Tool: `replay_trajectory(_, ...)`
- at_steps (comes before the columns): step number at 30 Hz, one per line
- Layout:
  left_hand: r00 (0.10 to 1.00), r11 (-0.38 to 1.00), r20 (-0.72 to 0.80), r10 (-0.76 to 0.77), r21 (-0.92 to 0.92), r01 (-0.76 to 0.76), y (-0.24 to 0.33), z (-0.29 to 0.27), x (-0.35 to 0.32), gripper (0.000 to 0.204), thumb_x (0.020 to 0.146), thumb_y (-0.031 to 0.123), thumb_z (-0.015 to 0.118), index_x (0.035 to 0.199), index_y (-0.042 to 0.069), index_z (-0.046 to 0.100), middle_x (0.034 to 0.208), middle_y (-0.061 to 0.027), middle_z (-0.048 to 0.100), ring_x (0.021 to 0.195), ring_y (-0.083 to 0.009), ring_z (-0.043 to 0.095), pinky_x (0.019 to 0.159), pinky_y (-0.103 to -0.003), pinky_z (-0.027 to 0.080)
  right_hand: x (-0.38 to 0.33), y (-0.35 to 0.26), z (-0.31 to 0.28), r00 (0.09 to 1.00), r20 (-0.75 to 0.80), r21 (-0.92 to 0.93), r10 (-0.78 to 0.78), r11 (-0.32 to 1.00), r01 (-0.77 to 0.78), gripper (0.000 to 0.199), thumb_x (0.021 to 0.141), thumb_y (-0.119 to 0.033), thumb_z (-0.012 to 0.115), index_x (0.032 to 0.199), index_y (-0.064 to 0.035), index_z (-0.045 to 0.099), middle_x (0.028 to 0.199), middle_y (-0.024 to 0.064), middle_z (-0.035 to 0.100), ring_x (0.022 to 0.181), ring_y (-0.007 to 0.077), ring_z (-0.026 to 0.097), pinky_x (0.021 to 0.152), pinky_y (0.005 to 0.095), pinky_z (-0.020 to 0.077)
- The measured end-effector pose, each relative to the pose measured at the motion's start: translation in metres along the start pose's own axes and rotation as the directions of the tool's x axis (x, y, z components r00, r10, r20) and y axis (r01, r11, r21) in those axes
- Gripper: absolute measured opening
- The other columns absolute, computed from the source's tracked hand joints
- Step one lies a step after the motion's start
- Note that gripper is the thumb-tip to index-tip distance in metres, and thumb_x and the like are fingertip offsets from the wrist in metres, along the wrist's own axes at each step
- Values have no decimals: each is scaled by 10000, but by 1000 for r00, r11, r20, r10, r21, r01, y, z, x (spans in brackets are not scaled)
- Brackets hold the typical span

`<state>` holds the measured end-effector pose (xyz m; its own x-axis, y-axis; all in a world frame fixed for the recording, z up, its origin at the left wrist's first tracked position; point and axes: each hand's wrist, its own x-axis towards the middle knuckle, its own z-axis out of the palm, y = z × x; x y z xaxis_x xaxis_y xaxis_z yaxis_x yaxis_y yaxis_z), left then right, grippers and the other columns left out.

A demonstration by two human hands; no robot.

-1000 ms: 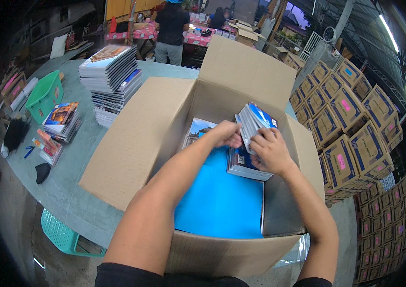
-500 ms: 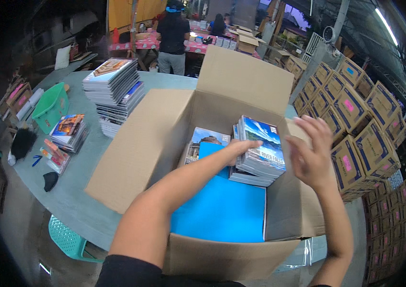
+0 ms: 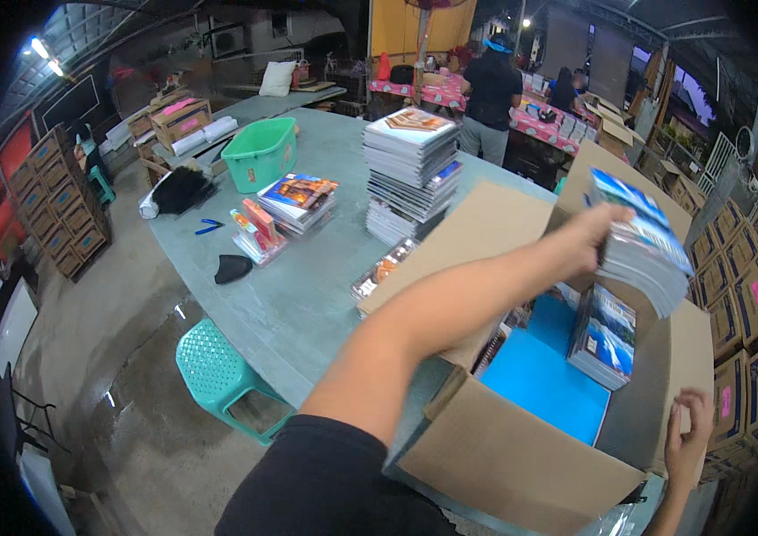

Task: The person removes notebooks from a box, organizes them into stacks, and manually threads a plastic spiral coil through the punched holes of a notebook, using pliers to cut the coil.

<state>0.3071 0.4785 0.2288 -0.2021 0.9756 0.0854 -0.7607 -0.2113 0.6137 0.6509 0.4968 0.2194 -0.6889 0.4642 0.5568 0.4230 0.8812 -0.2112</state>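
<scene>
Glossy paper covers the booklets (image 3: 647, 234), matt cardboard forms the box (image 3: 522, 456), and smooth plastic the upper-left tub (image 3: 263, 165).

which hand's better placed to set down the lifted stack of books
Probably left: the left hand grips the lifted stack over the box, while the right hand is away from it, by the right flap.

A tilted stack of blue-covered books (image 3: 645, 246) is held over the carton (image 3: 522, 456).

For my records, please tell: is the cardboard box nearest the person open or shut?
Open: the left flap of the box is spread outward, and a blue sheet and booklets show inside.
</scene>
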Motion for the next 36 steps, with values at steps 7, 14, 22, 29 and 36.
replay_trajectory(7,869,852,-49,492,234,-469,180,-51,-214,550,775,292,669,1171,-33,470,1140,-206,552,1019,-288,569,919,-426,454,-55,34,46,953,201,129,225,959,-253,137,842,-98,583,787,13,527,745,75,517,729,184,504,698,286,401)
replay_trajectory(14,699,729,-296,651,500,-467,318,-162,-355,417,796,206,652,1099,-48,519,1056,-191,606,946,-284,611,892,-409,476,-20,-3,82,911,144,404,386,818,-410,268,901,-190,552,708,-11,507,633,8,475,608,81,445,556,235,350)
replay_trajectory(22,669,842,-535,516,459,-282,385,-338,-382,434,774,258,656,1081,-26,542,1034,-171,617,899,-290,606,832,-412,474,10,-84,126,924,112,125,367,917,-379,314,867,-214,597,694,34,515,605,51,479,593,113,450,550,272,369)
replay_trajectory(29,741,881,-477,472,254,-398,391,-414,-351,475,773,223,666,1138,-36,506,1099,-203,590,973,-324,593,887,-429,474,23,-78,113,848,159,-96,506,862,-497,284,824,-169,639,717,68,523,624,110,506,586,167,475,543,318,386)
replay_trajectory(36,638,929,-677,368,237,-285,334,-545,-345,450,775,184,681,1136,-23,511,1092,-198,591,988,-329,588,881,-462,478,-23,-20,122,800,140,-109,584,812,-574,305,801,-184,661,716,77,528,648,130,524,582,186,470,553,334,394)
